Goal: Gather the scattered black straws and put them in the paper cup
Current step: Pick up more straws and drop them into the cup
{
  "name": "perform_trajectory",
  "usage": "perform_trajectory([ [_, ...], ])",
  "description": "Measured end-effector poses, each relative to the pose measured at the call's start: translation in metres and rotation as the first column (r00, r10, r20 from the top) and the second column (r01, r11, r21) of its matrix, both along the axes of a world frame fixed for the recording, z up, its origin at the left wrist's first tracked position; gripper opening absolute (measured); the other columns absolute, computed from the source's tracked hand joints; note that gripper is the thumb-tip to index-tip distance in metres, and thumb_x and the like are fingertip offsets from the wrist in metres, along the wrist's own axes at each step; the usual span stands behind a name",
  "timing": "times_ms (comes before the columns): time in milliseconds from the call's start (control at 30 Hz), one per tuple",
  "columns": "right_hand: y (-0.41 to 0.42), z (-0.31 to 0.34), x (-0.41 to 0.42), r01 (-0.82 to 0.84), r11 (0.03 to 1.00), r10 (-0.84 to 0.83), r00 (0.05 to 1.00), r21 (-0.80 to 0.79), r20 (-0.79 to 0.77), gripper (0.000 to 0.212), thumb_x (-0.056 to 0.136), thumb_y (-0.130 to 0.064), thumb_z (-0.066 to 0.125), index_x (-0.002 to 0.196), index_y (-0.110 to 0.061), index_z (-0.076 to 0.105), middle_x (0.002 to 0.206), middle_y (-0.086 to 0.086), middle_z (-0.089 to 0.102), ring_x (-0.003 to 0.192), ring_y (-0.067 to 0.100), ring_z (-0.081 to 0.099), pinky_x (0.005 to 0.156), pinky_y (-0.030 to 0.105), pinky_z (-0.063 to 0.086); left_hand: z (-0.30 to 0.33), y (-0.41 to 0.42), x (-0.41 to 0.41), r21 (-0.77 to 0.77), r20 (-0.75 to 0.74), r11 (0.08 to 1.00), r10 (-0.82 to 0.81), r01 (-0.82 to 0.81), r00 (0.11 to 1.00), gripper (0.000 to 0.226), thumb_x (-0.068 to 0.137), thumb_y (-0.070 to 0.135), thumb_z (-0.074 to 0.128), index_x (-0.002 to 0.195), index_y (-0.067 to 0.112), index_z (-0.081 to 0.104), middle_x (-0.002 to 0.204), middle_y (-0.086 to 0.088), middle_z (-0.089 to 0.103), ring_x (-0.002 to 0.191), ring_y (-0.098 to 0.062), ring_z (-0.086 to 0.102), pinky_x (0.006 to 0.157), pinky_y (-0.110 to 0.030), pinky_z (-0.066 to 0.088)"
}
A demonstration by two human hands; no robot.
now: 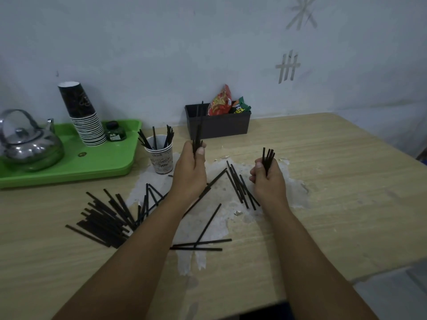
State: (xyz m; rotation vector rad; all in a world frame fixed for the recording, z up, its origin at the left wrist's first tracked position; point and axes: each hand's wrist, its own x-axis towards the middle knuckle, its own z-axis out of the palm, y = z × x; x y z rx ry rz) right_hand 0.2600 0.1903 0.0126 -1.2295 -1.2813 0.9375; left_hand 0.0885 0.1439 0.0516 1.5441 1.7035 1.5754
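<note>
My left hand grips an upright bundle of black straws just right of the white printed paper cup, which holds several straws. My right hand grips a shorter bunch of straws further right, above the table. Many black straws lie scattered on the wooden table: a dense pile at the left, a group between my hands, and a few near the front.
A green tray at the back left carries a steel kettle, a stack of paper cups and a dark green bottle. A dark box with snack packets stands against the wall. The tabletop has a worn white patch.
</note>
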Motion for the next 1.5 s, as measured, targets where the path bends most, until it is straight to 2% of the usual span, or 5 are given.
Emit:
perform_trajectory([
  [300,0.0,0.0,-0.001,0.008,1.0,-0.008,1.0,0.006,0.014,0.013,0.103,-0.027,0.043,0.103,-0.023,0.056,0.082,-0.008,0.061,0.078,0.007,0.062,0.073,0.023,0.048,-0.007,-0.006,-0.01,-0.046,0.141,0.999,0.019,-0.012,0.99,0.025,0.102,0.031,0.044,0.101,0.007,0.051,0.084,-0.005,0.053,0.077,-0.013,0.054,0.058,-0.005,0.042],
  [667,-0.002,0.0,-0.001,0.009,1.0,-0.009,1.0,0.002,0.003,0.014,0.103,-0.027,0.044,0.105,-0.021,0.057,0.083,-0.007,0.062,0.078,0.006,0.063,0.072,0.022,0.048,-0.016,-0.007,-0.012,0.054,0.266,0.997,-0.076,0.064,0.961,0.013,0.101,0.024,0.046,0.093,0.022,0.057,0.072,0.007,0.058,0.075,-0.013,0.057,0.084,-0.045,0.052],
  [1000,-0.001,0.0,0.0,0.008,1.0,-0.008,1.0,-0.009,0.007,0.014,0.103,-0.028,0.044,0.106,-0.023,0.056,0.085,-0.007,0.063,0.079,0.006,0.063,0.073,0.023,0.049,-0.023,-0.005,-0.009,0.074,0.187,0.997,-0.004,-0.01,0.982,0.013,0.1,0.033,0.047,0.087,0.031,0.044,0.073,0.001,0.048,0.064,-0.015,0.048,0.066,-0.045,0.051],
  [1267,0.0,-0.001,-0.001,0.011,1.0,-0.011,1.0,-0.004,0.027,0.013,0.103,-0.028,0.044,0.104,-0.024,0.057,0.085,-0.007,0.063,0.081,0.006,0.063,0.077,0.026,0.051,-0.023,0.001,-0.007,0.084,0.226,0.996,-0.048,0.029,0.973,0.017,0.096,0.033,0.056,0.086,0.019,0.055,0.067,0.006,0.049,0.063,-0.016,0.049,0.064,-0.044,0.051],
  [1500,0.0,-0.001,-0.001,0.011,1.0,-0.01,0.999,-0.012,0.041,0.018,0.103,-0.026,0.043,0.11,-0.023,0.06,0.084,-0.006,0.062,0.082,0.008,0.064,0.076,0.025,0.051,-0.03,-0.001,-0.005,-0.066,0.279,0.998,-0.004,0.023,0.96,0.032,0.097,0.045,0.049,0.079,0.02,0.056,0.06,0.005,0.05,0.051,-0.007,0.054,0.063,-0.039,0.058],
])
